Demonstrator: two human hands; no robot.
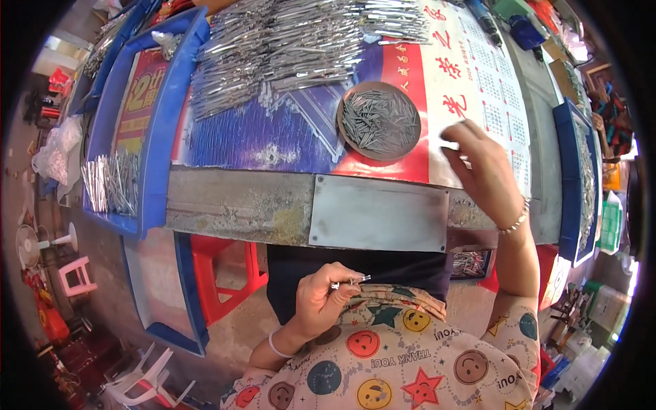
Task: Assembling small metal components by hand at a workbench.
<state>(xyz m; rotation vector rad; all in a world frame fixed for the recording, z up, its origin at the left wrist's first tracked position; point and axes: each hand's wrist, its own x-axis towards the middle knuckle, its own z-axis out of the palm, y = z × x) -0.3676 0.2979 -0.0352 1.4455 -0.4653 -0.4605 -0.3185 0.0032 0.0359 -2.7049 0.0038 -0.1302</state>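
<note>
My left hand (320, 298) is closed in a pinch near my lap, in front of the table edge. It holds a small shiny metal rod-like part (351, 281), whose tip sticks out past the thumb and finger. My right hand (486, 171) hovers over the printed sheet, to the right of a round brown bowl (352, 145). Its fingers are bent but apart, and I see nothing between them. The bowl holds many small grey metal pins (379, 121). Behind and left of it lie large piles of slender silvery metal rods (301, 48).
A bare metal plate (379, 213) is fixed at the table's front edge. Blue trays stand left (156, 130) and right (568, 178), the left one with bundled rods (113, 184). Below are a red stool (222, 277) and another blue-edged tray (160, 287). Power tools (486, 24) lie at the far right.
</note>
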